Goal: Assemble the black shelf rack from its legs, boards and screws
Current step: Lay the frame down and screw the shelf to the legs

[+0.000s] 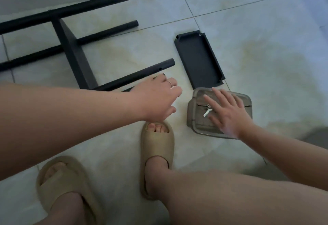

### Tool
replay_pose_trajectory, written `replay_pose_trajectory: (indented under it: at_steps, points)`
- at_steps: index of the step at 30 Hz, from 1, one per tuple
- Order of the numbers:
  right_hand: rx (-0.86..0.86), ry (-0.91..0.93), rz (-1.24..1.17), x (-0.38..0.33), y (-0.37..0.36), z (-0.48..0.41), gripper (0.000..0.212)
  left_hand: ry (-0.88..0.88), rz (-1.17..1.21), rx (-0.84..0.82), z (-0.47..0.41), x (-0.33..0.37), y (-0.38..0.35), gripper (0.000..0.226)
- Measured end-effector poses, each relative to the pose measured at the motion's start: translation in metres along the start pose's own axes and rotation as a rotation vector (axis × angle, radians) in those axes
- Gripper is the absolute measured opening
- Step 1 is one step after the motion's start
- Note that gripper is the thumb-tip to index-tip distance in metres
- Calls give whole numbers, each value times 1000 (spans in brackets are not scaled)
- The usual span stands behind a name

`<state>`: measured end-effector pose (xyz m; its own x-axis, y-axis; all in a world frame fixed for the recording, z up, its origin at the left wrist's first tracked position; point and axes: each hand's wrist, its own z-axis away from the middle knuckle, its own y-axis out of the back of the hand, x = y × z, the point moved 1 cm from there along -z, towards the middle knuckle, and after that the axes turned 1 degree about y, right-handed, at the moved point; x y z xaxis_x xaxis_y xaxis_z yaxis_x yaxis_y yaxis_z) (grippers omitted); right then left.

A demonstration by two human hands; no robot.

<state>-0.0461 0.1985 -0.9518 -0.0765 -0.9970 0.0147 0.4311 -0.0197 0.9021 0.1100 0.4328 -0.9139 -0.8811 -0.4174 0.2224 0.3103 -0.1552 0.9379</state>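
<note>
Two hands work low: left hand [156,98] loosely curled and seemingly empty beside the floor-laid rack's [74,52] nearest leg [142,76], right hand [225,113] spread flat over the screw tub [195,97], so fishing out a screw for the loose board [198,59] looks next.

Light: dim, soft, brightest on my floor tiles [248,29] upper right.
Blur: my right hand [229,113] motion-smeared.
Edges: wide-angle bending.
</note>
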Motion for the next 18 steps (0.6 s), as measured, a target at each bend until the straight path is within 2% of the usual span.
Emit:
replay_pose_trajectory:
  at_steps: [3, 10, 13, 16, 18]
  points:
    - [61, -54, -31, 24, -25, 12, 55, -70, 7, -41, -26, 33, -17, 44]
    - [-205, -245, -282, 38, -71, -6, 54, -122, 52, -171, -42, 70, -75, 40]
    - [-178, -302, -393, 42, -76, -22, 53, -136, 114, -128, -45, 67, -91, 31]
    - [-143, -311, -428, 42, -79, -39, 49, -139, 181, -38, -49, 59, -99, 11]
    - [-135, -300, -423, 37, -81, -48, 46, -149, 223, -7, -51, 52, -101, 10]
